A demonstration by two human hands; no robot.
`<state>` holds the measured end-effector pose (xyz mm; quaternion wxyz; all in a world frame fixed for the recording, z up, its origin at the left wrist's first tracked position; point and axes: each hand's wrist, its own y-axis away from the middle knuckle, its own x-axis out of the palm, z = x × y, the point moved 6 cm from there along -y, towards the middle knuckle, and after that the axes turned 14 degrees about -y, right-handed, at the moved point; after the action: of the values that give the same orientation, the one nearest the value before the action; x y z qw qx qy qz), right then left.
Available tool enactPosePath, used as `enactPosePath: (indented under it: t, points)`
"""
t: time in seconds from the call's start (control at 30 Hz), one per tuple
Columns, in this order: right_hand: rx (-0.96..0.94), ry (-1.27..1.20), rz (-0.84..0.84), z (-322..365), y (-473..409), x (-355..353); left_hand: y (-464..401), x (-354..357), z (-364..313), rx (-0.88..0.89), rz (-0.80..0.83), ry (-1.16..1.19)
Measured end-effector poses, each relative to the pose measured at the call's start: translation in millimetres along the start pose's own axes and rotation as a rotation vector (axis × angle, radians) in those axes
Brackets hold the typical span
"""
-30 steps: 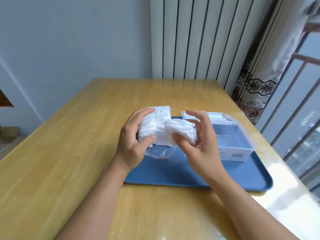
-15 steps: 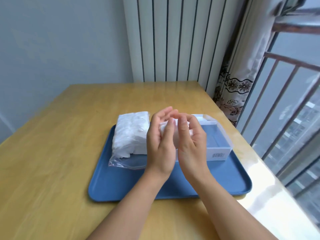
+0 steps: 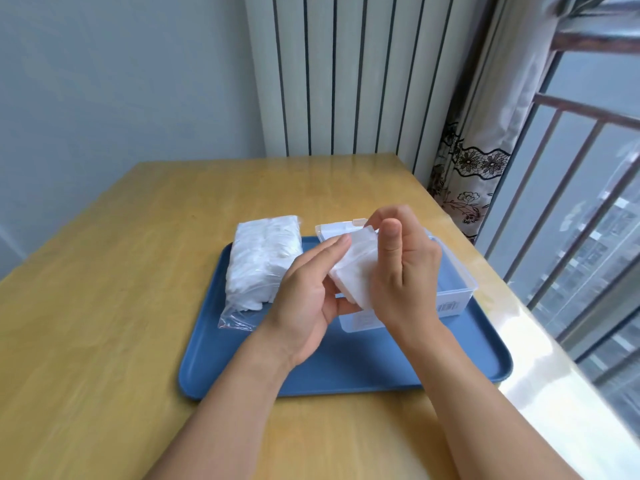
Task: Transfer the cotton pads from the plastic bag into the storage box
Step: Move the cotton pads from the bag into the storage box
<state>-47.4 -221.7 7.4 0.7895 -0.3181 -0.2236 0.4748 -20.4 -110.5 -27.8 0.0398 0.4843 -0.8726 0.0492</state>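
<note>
Between both hands, above the tray, I am holding a stack of cotton pads (image 3: 356,271). Right hand (image 3: 403,271) is gripping it, thumb curled over its front; left hand (image 3: 308,299) is pinching the near corner, fingers straight along its side. Behind them, the clear storage box (image 3: 453,292) is standing open on the blue tray (image 3: 346,368). Left of it, the plastic bag (image 3: 259,268) is lying, full of pads.

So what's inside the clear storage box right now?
The storage box stands open on the blue tray; its visible right part shows no pads. Both hands, left hand and right hand, holding a stack of cotton pads, cover the rest.
</note>
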Motion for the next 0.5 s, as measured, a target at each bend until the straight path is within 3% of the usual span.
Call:
enactPosePath:
  t: [0.17,0.33,0.5]
  points:
    - [0.060,-0.020,0.072,-6.5,-1.1,-0.4,-0.2,-0.5,4.6,-0.077,0.079,0.012]
    - [0.048,0.034,0.258,-11.8,3.5,-0.9,-2.7,-10.0,4.7,-0.071,0.003,0.196]
    - [-0.008,-0.016,0.278,-12.7,8.6,-0.1,-5.7,-21.1,5.0,-0.052,-0.090,0.293]
